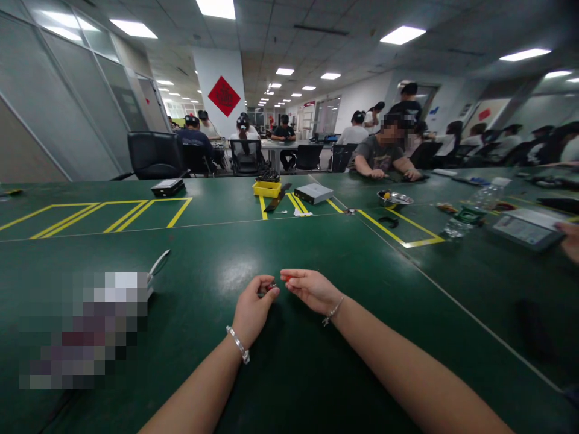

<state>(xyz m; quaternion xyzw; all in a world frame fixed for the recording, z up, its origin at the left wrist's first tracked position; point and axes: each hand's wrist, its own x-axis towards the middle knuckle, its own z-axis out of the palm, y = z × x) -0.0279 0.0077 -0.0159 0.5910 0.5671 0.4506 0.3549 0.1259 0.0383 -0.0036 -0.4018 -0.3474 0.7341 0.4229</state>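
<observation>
Just above the green tabletop, my two hands face each other with a narrow gap between them. My left hand pinches a small red and silver piece between thumb and fingers. A small red piece shows at the fingertips of my right hand, which are pressed together around it. Both pieces are too small and too covered by fingers to tell their kind.
A pixelated long object lies at the left. Farther back are a yellow bin, a grey box, a metal bowl and a plastic bottle. A person sits across the table; another person's hand is at right.
</observation>
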